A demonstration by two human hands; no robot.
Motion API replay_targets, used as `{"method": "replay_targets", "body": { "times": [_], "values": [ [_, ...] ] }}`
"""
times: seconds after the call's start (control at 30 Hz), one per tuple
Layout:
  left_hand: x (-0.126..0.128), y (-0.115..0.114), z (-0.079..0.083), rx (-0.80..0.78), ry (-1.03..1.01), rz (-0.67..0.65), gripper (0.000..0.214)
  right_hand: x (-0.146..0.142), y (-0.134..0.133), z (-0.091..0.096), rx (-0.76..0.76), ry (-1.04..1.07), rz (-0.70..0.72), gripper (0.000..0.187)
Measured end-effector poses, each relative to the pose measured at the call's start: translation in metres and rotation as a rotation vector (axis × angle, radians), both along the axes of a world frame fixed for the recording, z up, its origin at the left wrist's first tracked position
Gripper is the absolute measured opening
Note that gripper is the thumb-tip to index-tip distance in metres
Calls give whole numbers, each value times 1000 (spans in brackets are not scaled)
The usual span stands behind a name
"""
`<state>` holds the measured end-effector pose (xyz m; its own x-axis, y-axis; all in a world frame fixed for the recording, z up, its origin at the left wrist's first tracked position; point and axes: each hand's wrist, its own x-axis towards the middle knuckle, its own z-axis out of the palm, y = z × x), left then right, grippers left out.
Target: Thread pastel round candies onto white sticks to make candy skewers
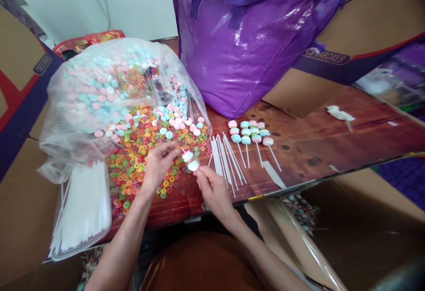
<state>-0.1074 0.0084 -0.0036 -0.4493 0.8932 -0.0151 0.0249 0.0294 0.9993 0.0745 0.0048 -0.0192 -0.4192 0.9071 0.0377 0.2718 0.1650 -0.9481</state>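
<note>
My left hand is closed in a pinch on a thin white stick that carries a pink candy disc. My right hand pinches a pale candy disc right below it, at the stick's end. Both hands hover over a spill of small coloured candy rings and pastel discs on the wooden board. To the right lie loose white sticks and several finished candy skewers.
A clear plastic bag full of candies lies open at the left. A clear packet of white sticks rests at the near left edge. A large purple bag stands behind. Cardboard boxes surround the board.
</note>
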Motion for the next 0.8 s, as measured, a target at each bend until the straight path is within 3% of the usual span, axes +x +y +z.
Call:
{"method": "replay_targets", "body": {
  "times": [0.17, 0.4, 0.6, 0.8],
  "values": [
    [-2, -9, -5, 21, -97, 39, 24, -1, 1, 5, 47, -51, 60, 30],
    [-7, -13, -4, 100, 218, -40, 10, 2, 4, 9, 137, -150, 78, 29],
    [-7, -17, -1, 30, -29, -4, 19, 2, 4, 8, 121, -101, 123, 31],
    [-11, -19, -4, 14, -128, 17, 20, 2, 3, 10, 112, -82, 124, 30]
  ]
}}
